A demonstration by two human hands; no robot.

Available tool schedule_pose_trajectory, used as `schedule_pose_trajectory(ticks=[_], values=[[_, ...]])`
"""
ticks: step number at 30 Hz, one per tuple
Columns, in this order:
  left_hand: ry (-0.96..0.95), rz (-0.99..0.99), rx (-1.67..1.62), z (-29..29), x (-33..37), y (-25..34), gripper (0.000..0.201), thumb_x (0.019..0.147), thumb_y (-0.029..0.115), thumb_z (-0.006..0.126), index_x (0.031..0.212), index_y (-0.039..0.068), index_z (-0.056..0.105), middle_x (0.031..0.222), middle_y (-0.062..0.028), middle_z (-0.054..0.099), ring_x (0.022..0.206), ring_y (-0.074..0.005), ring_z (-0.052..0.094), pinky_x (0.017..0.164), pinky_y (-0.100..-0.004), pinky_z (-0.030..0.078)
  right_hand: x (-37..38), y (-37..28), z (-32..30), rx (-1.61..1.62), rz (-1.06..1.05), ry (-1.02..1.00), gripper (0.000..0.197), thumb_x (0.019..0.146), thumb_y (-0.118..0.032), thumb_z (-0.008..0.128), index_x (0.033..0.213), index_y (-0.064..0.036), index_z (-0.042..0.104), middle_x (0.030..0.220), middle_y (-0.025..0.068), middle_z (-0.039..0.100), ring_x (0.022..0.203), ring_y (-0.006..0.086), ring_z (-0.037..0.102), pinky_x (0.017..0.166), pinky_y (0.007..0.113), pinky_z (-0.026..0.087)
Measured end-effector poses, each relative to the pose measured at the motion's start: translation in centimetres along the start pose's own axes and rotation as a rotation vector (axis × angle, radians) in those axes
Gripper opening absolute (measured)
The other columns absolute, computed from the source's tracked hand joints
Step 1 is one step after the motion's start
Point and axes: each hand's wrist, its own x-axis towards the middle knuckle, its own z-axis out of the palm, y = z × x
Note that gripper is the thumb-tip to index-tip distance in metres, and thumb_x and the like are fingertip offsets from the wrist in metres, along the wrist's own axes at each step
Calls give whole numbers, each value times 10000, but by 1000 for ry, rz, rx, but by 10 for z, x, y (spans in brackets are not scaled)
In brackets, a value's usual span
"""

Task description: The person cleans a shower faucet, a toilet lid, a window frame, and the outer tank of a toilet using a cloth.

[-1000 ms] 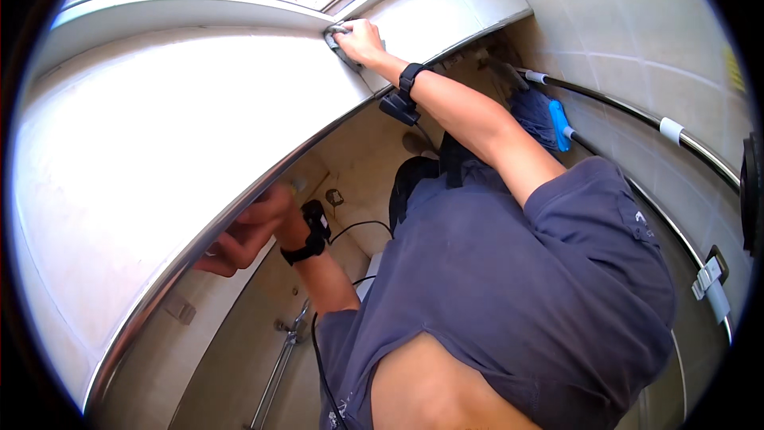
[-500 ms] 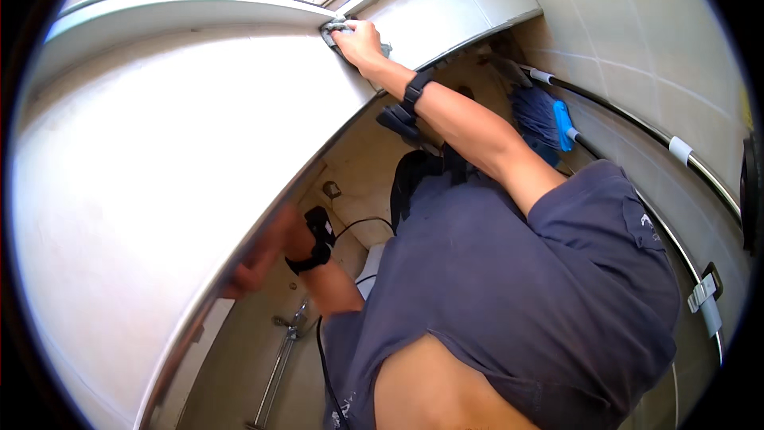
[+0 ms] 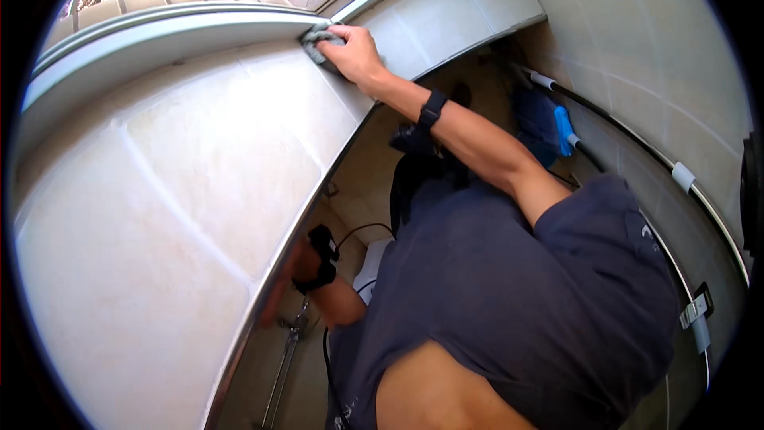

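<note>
Under my right grip (image 3: 350,54) spreads a pale tiled ledge (image 3: 231,139), its broad left stretch crossed by whitish seams (image 3: 149,173) and edged by a shiny strip (image 3: 260,298). On it lies a crumpled grey cloth (image 3: 314,42), at the corner where the narrower right stretch (image 3: 434,20) begins, held in that grip.

Appears to be a small washroom, probably domestic. Contains tiled wall (image 3: 637,48), tiled ledge (image 3: 175,207) along window frame (image 3: 191,32), metal pipe (image 3: 278,382) with tap-like fitting (image 3: 295,324), mop (image 3: 538,116) and metal pole (image 3: 719,218) beside wall.
</note>
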Motion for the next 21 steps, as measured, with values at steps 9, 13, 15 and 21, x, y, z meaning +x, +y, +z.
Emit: schedule_pose_trajectory(ticks=[9, 13, 15, 21], values=[[41, -21, -3, 2, 6, 4, 409, 992, 351, 597, 1137, -8, 463, 1324, -257, 374, 1250, -362, 409, 1044, -492, 388, 4, -11, -8, -145, 153, 26, 246, 875, -205, 738, 1030, -18, 778, 742, 29, 708, 672, 83, 586, 635, 297, 486], [59, -55, 1, -5, 7, 7, 426, 993, 364, 608, 1136, -11, 464, 1312, -257, 381, 1252, -366, 407, 1047, -494, 387, -10, -51, -4, -36, -117, -161, 282, 849, -226, 724, 1056, -44, 778, 769, 108, 712, 699, 150, 622, 690, 325, 511], [52, -95, 5, -8, 12, 9, 435, 993, 370, 614, 1136, -13, 465, 1306, -258, 384, 1253, -369, 406, 1049, -494, 387, -16, -101, -4, -34, -213, -335, 289, 873, -211, 695, 1076, -15, 758, 792, 67, 698, 718, 126, 589, 705, 307, 504], [21, -425, -271, -23, 72, 74, 278, 986, 259, 571, 1076, 17, 468, 1242, -219, 453, 1172, -325, 472, 1020, -454, 430, -34, -182, -29, -29, -244, -379, 302, 929, -218, 654, 1090, 27, 727, 845, 75, 695, 777, 132, 599, 728, 297, 500]])
